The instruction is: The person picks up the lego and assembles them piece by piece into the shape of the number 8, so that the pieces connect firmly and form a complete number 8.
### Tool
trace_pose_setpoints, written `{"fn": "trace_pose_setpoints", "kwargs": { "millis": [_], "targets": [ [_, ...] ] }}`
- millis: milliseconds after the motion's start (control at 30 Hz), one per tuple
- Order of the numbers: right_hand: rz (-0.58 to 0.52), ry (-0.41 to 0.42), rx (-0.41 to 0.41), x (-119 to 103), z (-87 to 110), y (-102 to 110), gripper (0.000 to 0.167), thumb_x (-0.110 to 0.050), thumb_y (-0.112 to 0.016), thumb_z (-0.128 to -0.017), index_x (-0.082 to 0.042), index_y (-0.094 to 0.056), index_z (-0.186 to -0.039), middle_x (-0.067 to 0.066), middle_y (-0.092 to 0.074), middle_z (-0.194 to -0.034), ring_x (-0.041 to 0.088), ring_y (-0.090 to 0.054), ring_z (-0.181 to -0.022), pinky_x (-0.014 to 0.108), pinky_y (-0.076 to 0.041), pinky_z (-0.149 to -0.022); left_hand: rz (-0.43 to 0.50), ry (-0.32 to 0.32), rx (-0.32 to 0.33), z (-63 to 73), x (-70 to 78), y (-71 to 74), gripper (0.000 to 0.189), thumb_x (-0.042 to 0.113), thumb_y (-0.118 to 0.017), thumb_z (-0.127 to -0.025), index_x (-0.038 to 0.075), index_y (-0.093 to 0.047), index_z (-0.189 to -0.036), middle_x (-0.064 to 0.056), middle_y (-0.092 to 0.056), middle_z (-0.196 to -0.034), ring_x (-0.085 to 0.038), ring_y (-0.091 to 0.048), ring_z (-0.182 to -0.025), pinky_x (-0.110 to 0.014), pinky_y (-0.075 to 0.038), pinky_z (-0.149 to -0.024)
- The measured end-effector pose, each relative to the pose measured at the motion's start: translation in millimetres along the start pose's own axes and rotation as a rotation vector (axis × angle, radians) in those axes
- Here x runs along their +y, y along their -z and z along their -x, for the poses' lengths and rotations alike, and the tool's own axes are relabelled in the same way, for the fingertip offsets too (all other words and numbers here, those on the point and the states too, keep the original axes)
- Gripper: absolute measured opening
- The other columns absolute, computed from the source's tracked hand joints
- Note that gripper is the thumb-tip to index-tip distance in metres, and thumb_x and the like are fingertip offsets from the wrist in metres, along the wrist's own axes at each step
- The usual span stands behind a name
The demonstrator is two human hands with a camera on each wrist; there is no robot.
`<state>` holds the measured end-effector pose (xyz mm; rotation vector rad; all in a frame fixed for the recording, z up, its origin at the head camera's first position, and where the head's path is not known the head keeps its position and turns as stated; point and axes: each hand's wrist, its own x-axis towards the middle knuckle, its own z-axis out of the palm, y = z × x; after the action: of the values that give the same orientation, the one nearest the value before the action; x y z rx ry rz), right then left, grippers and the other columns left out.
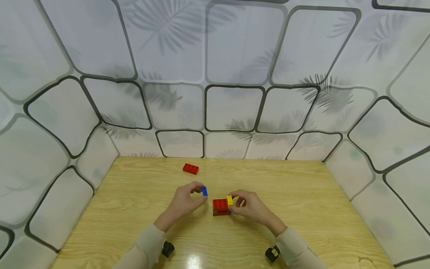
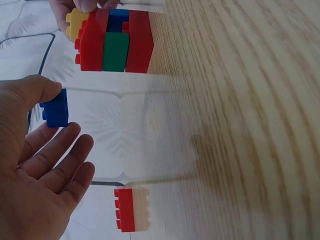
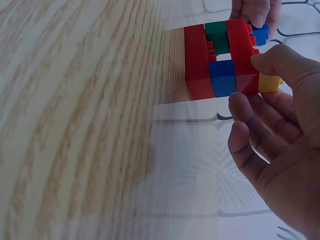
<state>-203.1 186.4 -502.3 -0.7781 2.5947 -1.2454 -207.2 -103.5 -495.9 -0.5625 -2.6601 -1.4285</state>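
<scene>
Pale wood-grained tabletop bears a squat stack of studded plastic bricks, taken as the clock's centre. At nine o'clock is the left hand, its lower fingers uncurled; beyond it, between ten and eleven, a loose oblong red plastic brick lies well apart from the stack. Nearer, at ten o'clock, a small blue studded plastic brick is pinched between that hand's thumb and fingertip, near the stack but apart. Within the stack, a red bottom brick carries a green plastic block at its nine o'clock end and a blue plastic block at its three o'clock end, a red top brick spanning both. On the top's three o'clock edge, a small yellow studded plastic brick is grasped by the thumb and fingers of the right hand.
</scene>
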Motion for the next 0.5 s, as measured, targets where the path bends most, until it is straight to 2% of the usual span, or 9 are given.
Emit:
{"fn": "trace_pose_setpoints", "kwargs": {
  "millis": [300,500],
  "targets": [
    [0.004,0.02,0.008,0.7,-0.1,0.2,0.047,-0.024,-0.078,-0.097,-0.004,-0.067,-0.137,0.003,-0.073,-0.116,0.003,-0.064,-0.085,0.025,-0.056,-0.071,-0.048,-0.045,-0.013,3.8,8.2,-4.4,0.03,0.017,-0.082,-0.091,0.012,-0.074,-0.119,-0.001,-0.077,-0.104,-0.024,-0.072,-0.101,-0.043,-0.056,-0.089],
    [0.003,0.02,0.012,1.2,0.4,0.3,0.046,-0.024,-0.078,-0.096,-0.005,-0.067,-0.137,0.004,-0.073,-0.118,0.003,-0.064,-0.085,0.025,-0.056,-0.072,-0.027,-0.071,-0.03,5.1,7.2,-9.7,0.03,0.017,-0.082,-0.092,0.01,-0.073,-0.12,-0.004,-0.077,-0.106,-0.03,-0.073,-0.101,-0.053,-0.057,-0.088]
  ]
}}
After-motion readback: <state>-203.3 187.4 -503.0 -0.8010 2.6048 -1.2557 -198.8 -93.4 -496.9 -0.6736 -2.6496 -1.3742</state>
